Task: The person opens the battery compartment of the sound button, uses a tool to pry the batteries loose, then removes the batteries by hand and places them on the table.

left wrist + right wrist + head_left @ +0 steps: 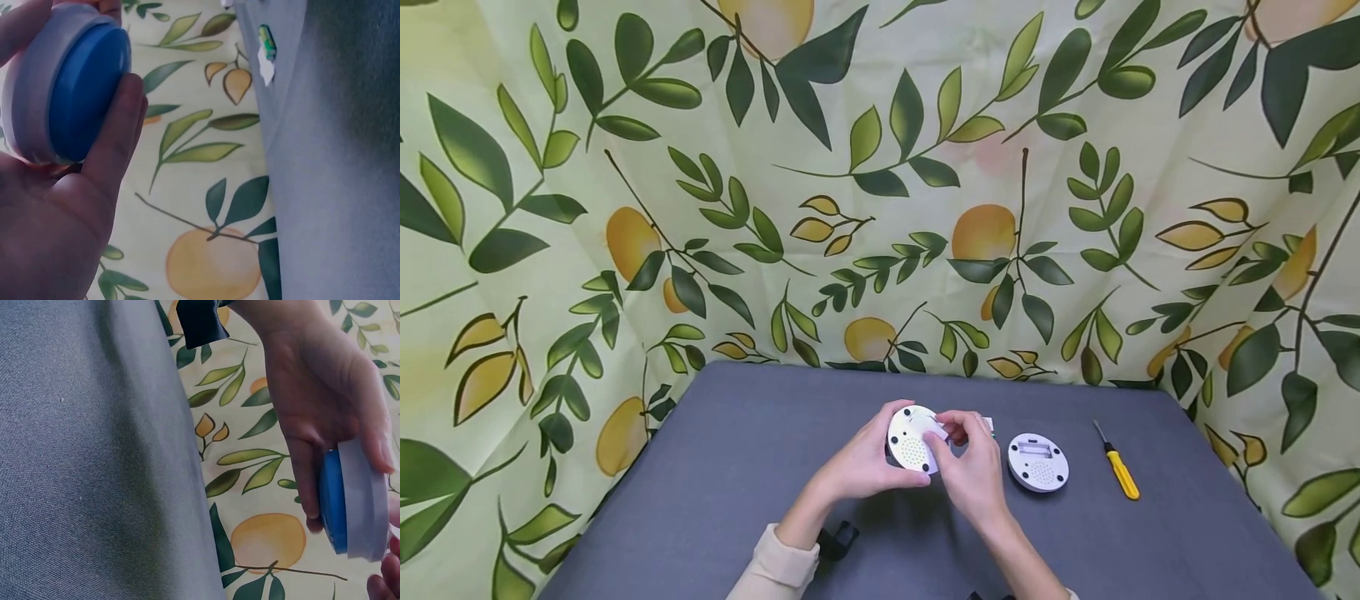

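My left hand [868, 458] grips a round white talking button [910, 437] by its rim, with the perforated underside toward me. On its other side is a blue dome [90, 94], with a left finger lying along it. At the right edge of the underside, my right hand [973, 467] presses its thumb on the white surface, its other fingers curled by the edge. What sits under that thumb is partly hidden. A second white button [1037, 462] lies underside up on the table, its battery compartment uncovered.
A yellow-handled screwdriver [1120, 472] lies at the right of the grey table [760, 433]. A green battery [267, 40] lies by a small white piece [266, 70], mostly behind the right hand in the head view. Leaf-and-fruit patterned cloth [880, 250] surrounds the table's back and sides.
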`<action>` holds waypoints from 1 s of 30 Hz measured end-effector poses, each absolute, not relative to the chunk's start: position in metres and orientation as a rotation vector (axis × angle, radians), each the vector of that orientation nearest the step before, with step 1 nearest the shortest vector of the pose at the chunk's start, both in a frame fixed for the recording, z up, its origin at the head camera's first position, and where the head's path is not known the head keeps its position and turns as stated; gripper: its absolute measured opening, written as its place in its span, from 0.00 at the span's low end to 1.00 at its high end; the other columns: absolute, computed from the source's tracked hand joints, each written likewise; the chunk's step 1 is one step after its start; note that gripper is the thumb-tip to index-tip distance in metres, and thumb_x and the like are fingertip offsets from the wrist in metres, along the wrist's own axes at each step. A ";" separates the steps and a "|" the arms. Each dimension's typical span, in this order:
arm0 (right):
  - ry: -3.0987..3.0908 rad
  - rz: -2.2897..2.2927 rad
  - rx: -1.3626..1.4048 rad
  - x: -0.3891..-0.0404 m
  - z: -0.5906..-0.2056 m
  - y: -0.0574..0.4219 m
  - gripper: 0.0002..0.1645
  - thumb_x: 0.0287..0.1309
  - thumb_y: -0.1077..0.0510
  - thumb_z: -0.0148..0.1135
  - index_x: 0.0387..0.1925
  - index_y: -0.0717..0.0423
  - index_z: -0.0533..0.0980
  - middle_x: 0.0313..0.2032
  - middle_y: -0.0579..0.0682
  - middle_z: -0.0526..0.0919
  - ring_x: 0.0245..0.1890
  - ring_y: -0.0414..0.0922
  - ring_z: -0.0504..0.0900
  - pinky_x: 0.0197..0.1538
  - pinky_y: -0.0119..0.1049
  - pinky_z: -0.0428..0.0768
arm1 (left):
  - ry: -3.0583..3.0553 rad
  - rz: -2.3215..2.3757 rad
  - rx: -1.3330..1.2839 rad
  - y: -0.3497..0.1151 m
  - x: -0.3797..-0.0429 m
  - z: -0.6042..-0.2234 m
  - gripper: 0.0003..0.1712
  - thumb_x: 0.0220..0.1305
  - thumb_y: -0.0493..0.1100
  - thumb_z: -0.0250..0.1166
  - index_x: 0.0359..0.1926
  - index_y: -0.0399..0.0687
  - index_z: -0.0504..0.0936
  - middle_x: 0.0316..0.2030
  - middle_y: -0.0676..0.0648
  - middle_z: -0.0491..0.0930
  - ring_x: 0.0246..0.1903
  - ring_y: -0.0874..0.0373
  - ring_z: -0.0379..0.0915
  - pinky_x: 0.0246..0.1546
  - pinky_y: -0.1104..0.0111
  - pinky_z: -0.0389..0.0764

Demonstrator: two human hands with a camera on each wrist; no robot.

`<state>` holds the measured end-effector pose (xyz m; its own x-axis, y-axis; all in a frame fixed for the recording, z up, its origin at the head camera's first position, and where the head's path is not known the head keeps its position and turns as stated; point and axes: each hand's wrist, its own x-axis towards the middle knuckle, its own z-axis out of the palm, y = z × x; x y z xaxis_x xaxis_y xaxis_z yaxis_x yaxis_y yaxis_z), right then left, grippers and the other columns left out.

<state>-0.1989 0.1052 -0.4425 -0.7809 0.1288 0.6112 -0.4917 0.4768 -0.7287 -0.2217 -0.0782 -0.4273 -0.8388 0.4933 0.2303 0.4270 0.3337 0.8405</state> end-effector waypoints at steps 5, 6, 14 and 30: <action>-2.108 1.412 0.347 -0.201 -0.444 0.106 0.17 0.49 0.70 0.77 0.40 0.56 0.81 0.29 0.42 0.79 0.29 0.41 0.75 0.36 0.30 0.75 | 2.485 1.545 0.857 -0.085 -0.224 -0.427 0.55 0.48 0.50 0.82 0.73 0.48 0.61 0.55 0.50 0.75 0.49 0.58 0.74 0.51 0.65 0.74; -2.100 1.435 0.355 -0.202 -0.444 0.106 0.16 0.50 0.70 0.76 0.40 0.56 0.81 0.29 0.42 0.80 0.28 0.41 0.76 0.35 0.30 0.75 | 2.478 1.546 0.858 -0.086 -0.225 -0.427 0.55 0.48 0.49 0.82 0.72 0.48 0.62 0.54 0.49 0.76 0.48 0.58 0.74 0.51 0.66 0.74; -2.104 1.538 0.463 -0.213 -0.440 0.107 0.12 0.53 0.68 0.75 0.39 0.56 0.83 0.28 0.44 0.82 0.28 0.42 0.77 0.34 0.30 0.77 | 2.394 1.588 0.844 -0.098 -0.234 -0.433 0.51 0.49 0.47 0.81 0.71 0.49 0.64 0.56 0.49 0.75 0.51 0.57 0.73 0.53 0.66 0.73; -2.249 1.593 0.652 -0.242 -0.432 0.121 0.08 0.62 0.65 0.69 0.43 0.56 0.84 0.38 0.48 0.86 0.31 0.42 0.79 0.36 0.34 0.79 | 2.318 1.714 0.806 -0.129 -0.248 -0.432 0.50 0.50 0.39 0.80 0.72 0.47 0.62 0.59 0.44 0.74 0.53 0.52 0.71 0.55 0.64 0.72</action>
<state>-0.2420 0.1214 -0.4315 -0.8490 -0.1855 0.4948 -0.5283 0.2790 -0.8019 -0.2475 -0.1288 -0.4316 -0.8449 0.4991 0.1924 0.3303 0.2039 0.9216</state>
